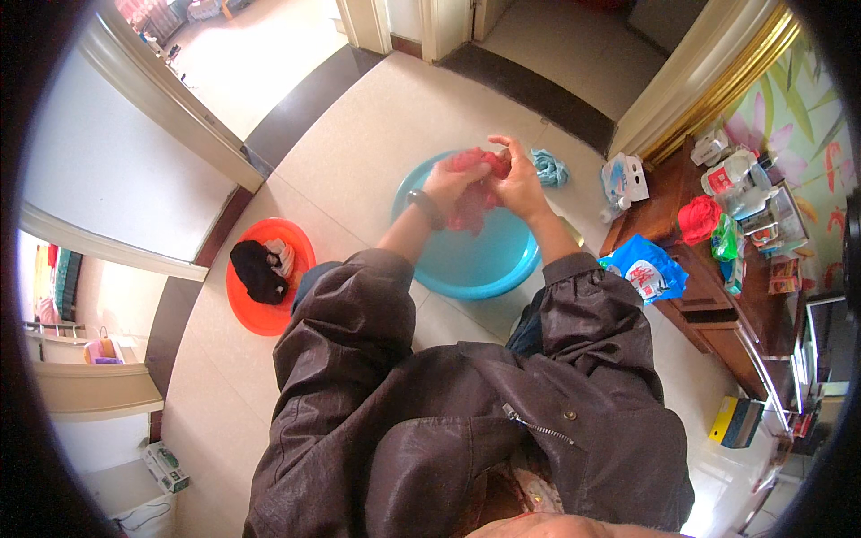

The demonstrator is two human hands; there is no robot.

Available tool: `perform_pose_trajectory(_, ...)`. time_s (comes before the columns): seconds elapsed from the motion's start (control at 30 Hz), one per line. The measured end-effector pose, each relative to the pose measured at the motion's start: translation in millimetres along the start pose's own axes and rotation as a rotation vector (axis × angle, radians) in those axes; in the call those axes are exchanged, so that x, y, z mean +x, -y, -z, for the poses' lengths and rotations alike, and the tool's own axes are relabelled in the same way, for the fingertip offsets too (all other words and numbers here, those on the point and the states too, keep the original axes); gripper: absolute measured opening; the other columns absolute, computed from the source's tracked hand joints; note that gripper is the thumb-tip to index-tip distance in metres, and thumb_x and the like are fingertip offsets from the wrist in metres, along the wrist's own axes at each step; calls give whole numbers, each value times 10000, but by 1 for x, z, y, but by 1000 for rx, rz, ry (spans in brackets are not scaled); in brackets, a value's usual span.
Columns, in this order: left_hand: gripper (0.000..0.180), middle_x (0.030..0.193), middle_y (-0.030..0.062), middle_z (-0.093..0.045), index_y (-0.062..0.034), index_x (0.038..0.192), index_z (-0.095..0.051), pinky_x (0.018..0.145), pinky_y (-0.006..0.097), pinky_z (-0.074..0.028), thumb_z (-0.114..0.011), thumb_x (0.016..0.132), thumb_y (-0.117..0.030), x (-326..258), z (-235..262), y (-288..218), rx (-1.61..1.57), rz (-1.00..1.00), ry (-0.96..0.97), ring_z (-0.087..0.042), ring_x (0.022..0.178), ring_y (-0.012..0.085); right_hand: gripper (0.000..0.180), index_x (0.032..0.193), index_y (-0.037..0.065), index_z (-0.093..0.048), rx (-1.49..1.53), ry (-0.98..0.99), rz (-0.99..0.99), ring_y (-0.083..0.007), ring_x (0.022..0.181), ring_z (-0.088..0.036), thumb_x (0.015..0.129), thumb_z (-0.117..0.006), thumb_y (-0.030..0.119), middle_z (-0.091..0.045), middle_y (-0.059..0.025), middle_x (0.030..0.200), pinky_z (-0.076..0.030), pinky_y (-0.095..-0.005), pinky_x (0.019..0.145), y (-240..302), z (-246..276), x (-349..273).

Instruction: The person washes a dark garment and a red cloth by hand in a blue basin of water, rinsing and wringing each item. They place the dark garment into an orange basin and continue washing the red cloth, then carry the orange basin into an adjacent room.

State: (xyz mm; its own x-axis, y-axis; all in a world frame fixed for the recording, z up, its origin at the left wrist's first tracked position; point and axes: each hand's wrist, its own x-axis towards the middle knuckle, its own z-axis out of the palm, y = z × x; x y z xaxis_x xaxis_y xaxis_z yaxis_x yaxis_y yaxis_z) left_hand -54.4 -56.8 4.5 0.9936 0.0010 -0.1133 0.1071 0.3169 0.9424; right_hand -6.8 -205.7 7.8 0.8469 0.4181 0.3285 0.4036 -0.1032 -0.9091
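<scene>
Both my hands are together over a blue basin [475, 285] on the floor, which holds water. My left hand [448, 186] grips a bunched red cloth [471, 211], whose lower end hangs down toward the water. My right hand [517, 184] is closed on the other side of the same cloth, with its index finger sticking out. A dark band circles my left wrist. To the left stands an orange-red basin [240, 309] holding a black garment [258, 272] and a pale cloth [283, 258].
Beyond the blue basin's right rim lies a light-blue cloth [549, 168]. A white jug [623, 179] and a blue bag [650, 267] are beside a wooden cabinet [659, 215] crowded with bottles and packages. Door frames and a white wall [126, 152] bound the tiled floor.
</scene>
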Motion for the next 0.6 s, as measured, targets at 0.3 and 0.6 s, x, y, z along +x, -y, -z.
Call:
perform_pose_trajectory(0.3,217,848,72,-624,-58,999,-596,642,374,-506,-654,844,-198,10,22,-15,-247,-145,-244,-609,774,214,907,1367,77,-355,-332,461,-329,-301,1070,-591,620,-840,246,-572,-208,1205,-467,-376,899,-26,22,1)
perform_pose_trajectory(0.6,151,900,58,-634,-69,987,-588,729,351,-527,-636,874,-157,9,8,-20,-470,-94,-228,-627,819,193,1139,1443,78,-215,-581,218,12,-322,1296,-392,547,-862,354,-417,-212,1375,-350,-390,1039,-8,-6,-12)
